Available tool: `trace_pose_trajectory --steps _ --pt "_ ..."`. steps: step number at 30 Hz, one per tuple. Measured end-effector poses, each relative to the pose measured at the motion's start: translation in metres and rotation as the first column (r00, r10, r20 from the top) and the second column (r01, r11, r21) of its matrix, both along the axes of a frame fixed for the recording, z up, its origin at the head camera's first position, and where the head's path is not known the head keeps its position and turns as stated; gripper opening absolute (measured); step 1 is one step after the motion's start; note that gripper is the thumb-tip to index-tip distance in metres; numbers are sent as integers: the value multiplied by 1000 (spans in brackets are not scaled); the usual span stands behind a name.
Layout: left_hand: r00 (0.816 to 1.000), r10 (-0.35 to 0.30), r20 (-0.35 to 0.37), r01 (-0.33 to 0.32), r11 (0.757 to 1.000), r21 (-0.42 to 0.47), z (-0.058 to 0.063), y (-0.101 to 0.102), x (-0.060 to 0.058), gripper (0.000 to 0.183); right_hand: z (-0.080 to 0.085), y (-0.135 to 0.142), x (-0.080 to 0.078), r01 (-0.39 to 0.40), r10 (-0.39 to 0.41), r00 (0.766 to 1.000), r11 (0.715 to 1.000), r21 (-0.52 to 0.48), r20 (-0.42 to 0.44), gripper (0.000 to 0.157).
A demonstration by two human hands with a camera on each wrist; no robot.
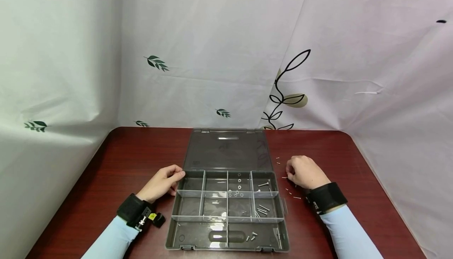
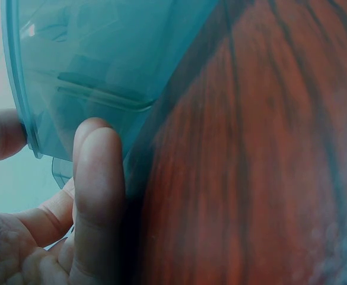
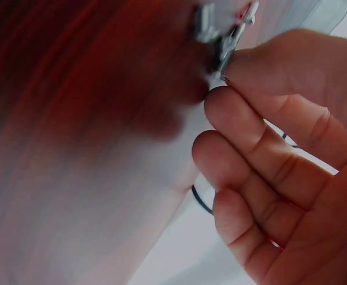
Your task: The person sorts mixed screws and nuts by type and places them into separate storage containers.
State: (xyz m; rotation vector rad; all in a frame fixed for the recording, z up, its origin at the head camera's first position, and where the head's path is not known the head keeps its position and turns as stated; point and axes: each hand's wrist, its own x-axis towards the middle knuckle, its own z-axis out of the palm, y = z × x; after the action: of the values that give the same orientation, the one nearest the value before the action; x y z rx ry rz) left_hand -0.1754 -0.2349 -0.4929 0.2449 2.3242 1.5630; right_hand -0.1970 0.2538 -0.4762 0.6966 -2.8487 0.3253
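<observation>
A grey see-through compartment box [image 1: 196,233] lies on the table with its lid [image 1: 228,150] folded back. My left hand [image 1: 162,182] holds the box's left edge near the hinge, thumb at the rim and fingers along the outer wall; the left wrist view shows the clear wall [image 2: 102,59] between them. To the right of the box, my right hand [image 1: 306,171] is low over the table with curled fingers. In the right wrist view, thumb and forefinger pinch the end of a small silvery screw [image 3: 226,50]; the contact is partly blurred.
Small screws [image 1: 297,198] lie scattered beside the right hand. Inside the box are several nuts [image 1: 239,187], longer screws [image 1: 262,211] and short screws [image 1: 253,234] in separate compartments. White patterned cloth [image 1: 212,34] hangs behind the table [image 1: 148,145].
</observation>
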Motion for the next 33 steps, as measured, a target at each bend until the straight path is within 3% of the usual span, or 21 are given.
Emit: trace_pose_trajectory --steps 9,13,16,20,23,29,33 --pt "1000 1 3 -1 1000 -1 -1 -1 0 52 0 6 -1 94 -95 992 995 10 87 20" --pt "1000 -4 5 4 1000 -5 -1 -1 0 52 1 7 0 131 -130 988 991 -5 83 19" --pt "1000 -7 5 7 1000 -2 -1 -1 1 52 7 4 4 122 -119 992 989 -82 43 21" --pt "1000 -8 1 8 1000 -6 0 -1 1 52 20 -8 10 1 -11 999 976 -216 -44 24" --pt "1000 -9 0 9 1000 -8 1 -1 1 52 30 -21 16 -123 100 990 953 -276 -97 30" --pt "1000 -9 -3 9 1000 -6 1 -1 1 52 46 -49 35 -311 283 950 892 -327 -133 35" --pt "1000 -6 -3 6 1000 -2 0 -1 1 51 54 -66 48 -393 356 919 859 -329 -169 34"
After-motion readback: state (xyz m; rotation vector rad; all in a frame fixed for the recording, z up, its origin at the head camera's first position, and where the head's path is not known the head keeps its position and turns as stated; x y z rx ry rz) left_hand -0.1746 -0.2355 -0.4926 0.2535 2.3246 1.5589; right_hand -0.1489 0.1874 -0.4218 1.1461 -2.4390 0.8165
